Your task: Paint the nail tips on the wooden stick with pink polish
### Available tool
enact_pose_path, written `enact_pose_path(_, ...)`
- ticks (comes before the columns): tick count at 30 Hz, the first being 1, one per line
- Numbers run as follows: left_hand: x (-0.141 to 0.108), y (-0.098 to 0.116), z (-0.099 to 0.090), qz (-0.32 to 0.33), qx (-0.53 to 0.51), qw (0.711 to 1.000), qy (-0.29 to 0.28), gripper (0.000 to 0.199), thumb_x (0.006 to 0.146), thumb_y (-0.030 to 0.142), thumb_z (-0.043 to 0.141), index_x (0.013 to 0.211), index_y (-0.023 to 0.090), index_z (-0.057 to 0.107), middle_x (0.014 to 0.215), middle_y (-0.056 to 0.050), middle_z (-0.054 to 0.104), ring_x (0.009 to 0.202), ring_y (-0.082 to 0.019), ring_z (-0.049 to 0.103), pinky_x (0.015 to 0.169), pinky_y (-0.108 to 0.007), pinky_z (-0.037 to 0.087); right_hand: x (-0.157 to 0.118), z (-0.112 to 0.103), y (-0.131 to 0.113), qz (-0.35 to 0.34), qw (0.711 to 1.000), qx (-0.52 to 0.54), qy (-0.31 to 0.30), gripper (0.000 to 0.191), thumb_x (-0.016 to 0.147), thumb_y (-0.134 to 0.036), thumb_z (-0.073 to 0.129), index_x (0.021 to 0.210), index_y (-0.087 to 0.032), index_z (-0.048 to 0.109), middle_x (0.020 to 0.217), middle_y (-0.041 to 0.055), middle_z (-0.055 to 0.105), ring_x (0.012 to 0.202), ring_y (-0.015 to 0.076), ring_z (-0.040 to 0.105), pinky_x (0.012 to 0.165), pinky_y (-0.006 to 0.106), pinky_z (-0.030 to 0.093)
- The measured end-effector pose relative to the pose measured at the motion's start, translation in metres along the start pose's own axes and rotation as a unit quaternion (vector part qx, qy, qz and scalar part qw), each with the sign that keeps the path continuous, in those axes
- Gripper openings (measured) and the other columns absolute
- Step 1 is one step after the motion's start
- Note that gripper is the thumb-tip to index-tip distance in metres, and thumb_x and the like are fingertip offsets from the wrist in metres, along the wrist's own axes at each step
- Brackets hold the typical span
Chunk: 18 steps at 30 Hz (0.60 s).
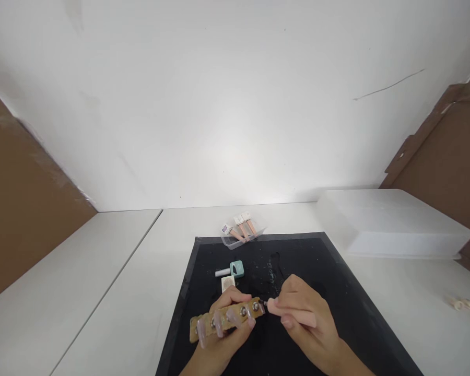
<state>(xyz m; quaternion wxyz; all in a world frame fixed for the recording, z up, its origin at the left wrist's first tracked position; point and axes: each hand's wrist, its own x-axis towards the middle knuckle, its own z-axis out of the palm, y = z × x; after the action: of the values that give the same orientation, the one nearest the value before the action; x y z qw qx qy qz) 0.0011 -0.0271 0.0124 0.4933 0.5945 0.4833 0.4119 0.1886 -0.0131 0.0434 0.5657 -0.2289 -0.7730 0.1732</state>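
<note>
My left hand [229,340] is closed around a tan strip [208,325] that carries several false nails [218,322], pale pink and glossy, on round metal-looking mounts. The strip is tilted, its right end higher. In my right hand [307,318] is a nail polish brush [293,312] with a thick pale pink handle, gripped between thumb and fingers. Its dark tip meets or nearly meets the nail at the strip's right end; contact cannot be made out. Just beyond my left hand lie a small white square item [227,282] and a teal bottle-shaped item [237,269] with a white stem.
A black mat [305,266] covers the work area on a white table [129,292]. At its far edge, a clear tray [235,243] holds several pink-handled bottles [246,224]. To the right stand a white box [399,230] and small cream pieces [460,303]. Brown panels flank both sides.
</note>
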Motion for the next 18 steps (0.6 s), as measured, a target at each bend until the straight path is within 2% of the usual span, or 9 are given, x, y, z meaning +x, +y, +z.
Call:
enact_pose_path(5,-0.0003,-0.0006,0.0001,0.008,0.013,1.000,0.008,0.019,0.073,0.034,0.063,0.088,0.023,0.060,0.083,0.000,0.057,0.074,-0.015,0.053,0.070,-0.026,0.042,0.0028,-0.0002,-0.0032,0.002,1.000,-0.022,-0.003,0.022,0.090,-0.023,0.042,0.075,-0.019,0.057,0.053,0.0011,0.053,0.051,0.0157,0.044,0.047,0.029,0.038)
enact_pose_path(10,-0.0006,-0.0031,0.0003,-0.004,0.006,1.000,0.002,0.021,0.074,0.034,0.062,0.091,0.023,0.059,0.085,-0.001,0.057,0.077,-0.016,0.055,0.073,-0.028,0.043,0.0004,0.0009,-0.0021,-0.038,0.997,-0.060,-0.024,0.015,0.089,-0.021,0.044,0.093,-0.017,0.058,0.060,0.0025,0.054,0.055,0.0166,0.047,0.050,0.031,0.040)
enact_pose_path(12,-0.0012,-0.0038,0.0000,0.002,0.004,1.000,0.000,0.021,0.074,0.034,0.062,0.092,0.023,0.059,0.086,-0.001,0.057,0.079,-0.016,0.056,0.074,-0.028,0.043,0.0003,0.0014,-0.0023,-0.052,0.995,-0.075,-0.036,0.012,0.087,-0.019,0.046,0.090,-0.017,0.057,0.058,0.0019,0.054,0.054,0.0165,0.046,0.050,0.031,0.039)
enact_pose_path(15,-0.0017,-0.0038,-0.0006,0.005,0.022,1.000,-0.003,0.021,0.074,0.033,0.062,0.093,0.023,0.059,0.087,-0.001,0.057,0.080,-0.016,0.055,0.075,-0.028,0.043,0.0006,0.0011,-0.0034,-0.057,0.996,-0.072,-0.022,0.012,0.086,-0.017,0.044,0.081,-0.019,0.055,0.052,-0.0002,0.049,0.051,0.0157,0.043,0.048,0.029,0.037)
enact_pose_path(18,-0.0013,-0.0024,0.0002,0.005,0.019,1.000,0.005,0.021,0.074,0.033,0.063,0.092,0.023,0.060,0.087,-0.002,0.058,0.080,-0.017,0.055,0.074,-0.028,0.043,0.0004,0.0003,-0.0038,-0.060,0.995,-0.076,-0.020,0.013,0.089,-0.019,0.043,0.089,-0.017,0.056,0.056,0.0005,0.050,0.052,0.0157,0.043,0.049,0.030,0.038)
